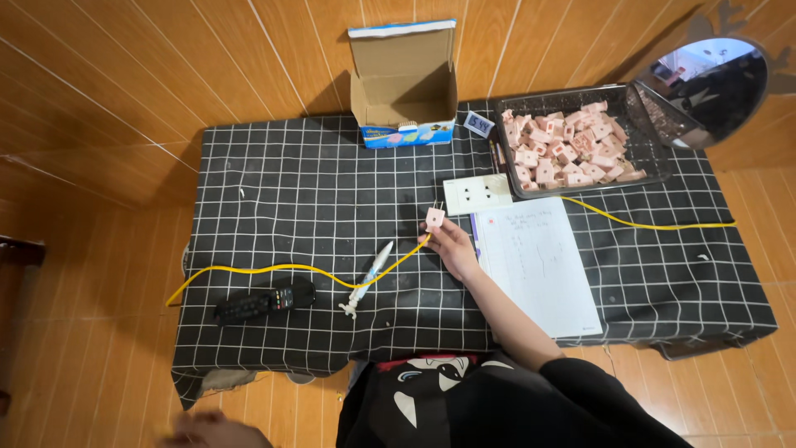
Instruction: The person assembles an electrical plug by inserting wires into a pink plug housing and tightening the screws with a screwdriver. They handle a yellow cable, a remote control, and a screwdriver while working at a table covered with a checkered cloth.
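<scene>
My right hand (453, 247) reaches over the black grid-patterned tablecloth (282, 191) and pinches a small pink block (434, 217) between its fingertips. The block is held up just below a white socket plate (477, 194). A yellow cable (274, 269) runs across the cloth under this hand. My left hand (212, 430) is low at the bottom left, off the table over the wooden floor. It is blurred, and nothing shows in it.
A dark mesh tray (647, 170) at the back right holds several pink blocks. An open cardboard box (404, 83) stands at the back. A white sheet (539, 265), a black remote (265, 302), a white pen-like tool (369, 278) and a round mirror (705, 87) are also here.
</scene>
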